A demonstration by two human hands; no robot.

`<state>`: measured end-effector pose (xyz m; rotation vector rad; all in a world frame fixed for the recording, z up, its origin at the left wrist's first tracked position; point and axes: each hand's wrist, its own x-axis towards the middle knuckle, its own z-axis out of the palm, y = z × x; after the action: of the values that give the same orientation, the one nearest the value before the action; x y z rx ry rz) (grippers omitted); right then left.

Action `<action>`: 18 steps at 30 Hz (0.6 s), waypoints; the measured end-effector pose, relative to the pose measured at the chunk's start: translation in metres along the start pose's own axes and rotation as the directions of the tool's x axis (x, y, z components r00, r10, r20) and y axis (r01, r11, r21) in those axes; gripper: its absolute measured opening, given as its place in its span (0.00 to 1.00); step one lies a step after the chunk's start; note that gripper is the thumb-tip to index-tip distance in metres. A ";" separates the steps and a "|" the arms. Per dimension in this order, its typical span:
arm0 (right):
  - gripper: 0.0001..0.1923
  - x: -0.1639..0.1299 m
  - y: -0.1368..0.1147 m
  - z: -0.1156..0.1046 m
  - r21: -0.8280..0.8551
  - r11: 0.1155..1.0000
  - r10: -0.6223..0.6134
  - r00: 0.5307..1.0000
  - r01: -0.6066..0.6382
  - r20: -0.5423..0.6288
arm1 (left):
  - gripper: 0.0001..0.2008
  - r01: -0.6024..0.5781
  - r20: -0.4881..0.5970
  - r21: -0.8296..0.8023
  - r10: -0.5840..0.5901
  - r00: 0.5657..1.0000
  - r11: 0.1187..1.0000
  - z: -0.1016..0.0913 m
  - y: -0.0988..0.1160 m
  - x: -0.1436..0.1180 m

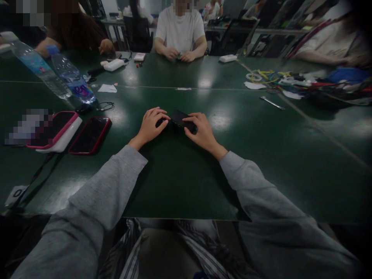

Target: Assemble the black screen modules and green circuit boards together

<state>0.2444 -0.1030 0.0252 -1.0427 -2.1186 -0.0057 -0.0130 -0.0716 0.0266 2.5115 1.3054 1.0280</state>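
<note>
Green table (180, 182) | both my hands, left (149, 126) and right (202, 133), pinching phone (181, 118) at 12 | keep grip even, don't twist

Glossy dark green table (180, 182) reflecting lamps; matt black small device (180, 118); soft grey cloth sleeves (116, 182); clear plastic bottles (71, 77); glossy glass-faced red-edged phone (90, 135).
</note>
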 end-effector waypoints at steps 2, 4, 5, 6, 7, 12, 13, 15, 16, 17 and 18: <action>0.18 0.000 -0.001 0.001 -0.025 0.999 -0.024 1.000 0.024 0.014 | 0.13 0.001 0.000 0.004 -0.001 1.000 1.000 0.000 0.000 0.000; 0.18 0.000 -0.002 0.002 -0.058 0.997 -0.051 0.998 0.053 0.037 | 0.13 0.005 0.005 0.008 -0.005 1.000 1.000 0.000 0.000 0.000; 0.18 0.000 -0.002 0.002 -0.075 0.995 -0.064 0.997 0.068 0.049 | 0.13 0.008 0.007 0.008 -0.008 1.000 1.000 0.000 0.000 0.001; 0.18 0.000 -0.003 0.002 -0.089 0.993 -0.076 0.995 0.081 0.058 | 0.13 0.008 0.007 0.006 -0.008 1.000 1.000 0.001 0.000 0.001; 0.17 0.000 -0.004 0.001 -0.099 0.991 -0.086 0.994 0.092 0.066 | 0.13 0.008 0.006 0.003 -0.008 1.000 1.000 0.001 0.000 0.001; 0.15 0.000 -0.007 -0.001 -0.120 0.985 -0.111 0.989 0.122 0.093 | 0.13 0.008 0.003 0.002 -0.008 1.000 1.000 0.001 0.000 0.000; 0.15 0.000 -0.007 -0.001 -0.116 0.986 -0.109 0.990 0.120 0.094 | 0.13 0.009 0.005 0.004 -0.009 1.000 1.000 0.000 0.000 0.000; 0.14 0.000 -0.007 0.000 -0.102 0.989 -0.101 0.991 0.110 0.091 | 0.14 0.009 0.004 0.005 -0.009 1.000 1.000 0.000 0.001 0.000; 0.15 0.000 -0.007 0.001 -0.094 0.990 -0.097 0.991 0.105 0.088 | 0.14 0.008 0.004 0.004 -0.008 1.000 1.000 0.000 0.001 0.000; 0.15 0.000 -0.006 0.001 -0.088 0.991 -0.092 0.992 0.100 0.086 | 0.14 0.006 0.002 0.004 -0.006 1.000 1.000 0.000 0.001 0.000; 0.15 -0.001 -0.006 0.002 -0.083 0.992 -0.087 0.993 0.094 0.085 | 0.14 0.003 0.000 0.003 -0.003 1.000 1.000 0.000 0.000 0.000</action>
<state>0.2396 -0.1066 0.0255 -1.0110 -2.2556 -0.1028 -0.0128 -0.0721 0.0267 2.5107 1.3118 1.0259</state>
